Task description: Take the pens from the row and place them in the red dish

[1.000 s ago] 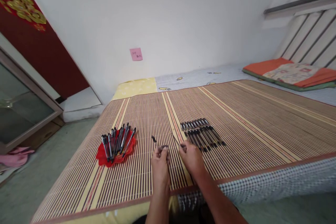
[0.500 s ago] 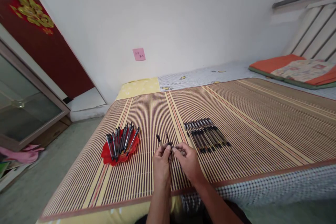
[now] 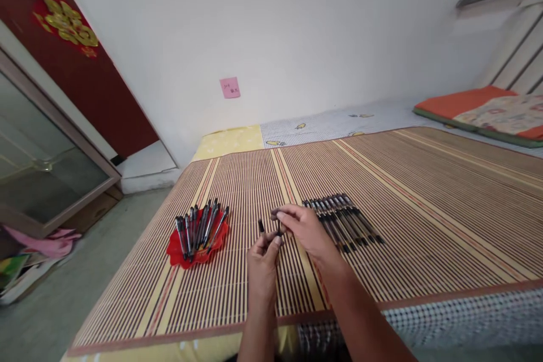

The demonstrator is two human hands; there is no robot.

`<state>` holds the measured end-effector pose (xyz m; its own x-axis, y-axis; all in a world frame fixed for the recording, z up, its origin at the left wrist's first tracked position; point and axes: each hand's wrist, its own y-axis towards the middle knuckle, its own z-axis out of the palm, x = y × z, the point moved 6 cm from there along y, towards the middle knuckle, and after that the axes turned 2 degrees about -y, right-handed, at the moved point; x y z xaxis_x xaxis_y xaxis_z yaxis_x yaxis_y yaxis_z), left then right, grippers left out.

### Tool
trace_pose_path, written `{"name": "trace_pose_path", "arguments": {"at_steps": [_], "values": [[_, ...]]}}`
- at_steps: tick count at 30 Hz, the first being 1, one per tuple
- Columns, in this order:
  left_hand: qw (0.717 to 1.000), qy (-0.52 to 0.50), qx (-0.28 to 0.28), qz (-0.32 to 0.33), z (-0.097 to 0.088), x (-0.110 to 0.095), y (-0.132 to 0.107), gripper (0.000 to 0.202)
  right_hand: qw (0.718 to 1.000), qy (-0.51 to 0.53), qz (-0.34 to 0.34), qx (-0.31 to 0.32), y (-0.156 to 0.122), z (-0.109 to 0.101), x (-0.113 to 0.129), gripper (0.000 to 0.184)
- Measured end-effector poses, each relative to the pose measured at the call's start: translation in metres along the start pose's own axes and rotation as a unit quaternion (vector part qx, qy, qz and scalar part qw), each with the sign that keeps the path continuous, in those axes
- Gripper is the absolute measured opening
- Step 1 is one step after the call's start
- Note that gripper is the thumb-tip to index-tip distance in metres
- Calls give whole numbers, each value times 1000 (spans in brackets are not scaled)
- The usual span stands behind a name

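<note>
My left hand (image 3: 263,254) is closed around pen parts above the mat. A piece with a black end (image 3: 261,226) sticks up from its fingers. A thin dark pen piece (image 3: 279,226) rises beside the thumb. My right hand (image 3: 302,225) pinches at the upper end of that thin piece; fingers hide its tip. Left of my hands, a red scalloped dish (image 3: 175,251) bears several black-capped pens (image 3: 205,223). To the right, several pens (image 3: 350,225) lie side by side in a slanted row, with their caps (image 3: 328,202) at the far end.
A striped bamboo mat (image 3: 237,181) covers the bed. An orange-edged folded quilt (image 3: 466,103) lies at the far right. A pink note (image 3: 229,87) is stuck to the white wall. A glass-fronted cabinet door (image 3: 46,153) stands at the left over the floor.
My right hand has moved up and away from the left fingers, onto the top of the thin pen piece. My left hand stays nearly in place. The view has shifted slightly.
</note>
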<state>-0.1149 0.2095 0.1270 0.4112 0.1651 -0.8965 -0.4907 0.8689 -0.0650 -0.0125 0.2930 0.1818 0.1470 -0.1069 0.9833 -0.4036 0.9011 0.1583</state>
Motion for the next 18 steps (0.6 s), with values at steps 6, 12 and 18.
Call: {"name": "trace_pose_path", "arguments": {"at_steps": [6, 12, 18], "values": [[999, -34, 10, -22, -3, 5, -1, 33, 989, 133, 39, 49, -8, -1, -11, 25], [988, -92, 47, -113, 7, 10, -9, 40, 974, 194, 53, 102, -12, -9, -14, 24], [989, -57, 60, -122, 12, 12, -12, 41, 986, 121, 44, 102, -14, -19, -14, 26]]}}
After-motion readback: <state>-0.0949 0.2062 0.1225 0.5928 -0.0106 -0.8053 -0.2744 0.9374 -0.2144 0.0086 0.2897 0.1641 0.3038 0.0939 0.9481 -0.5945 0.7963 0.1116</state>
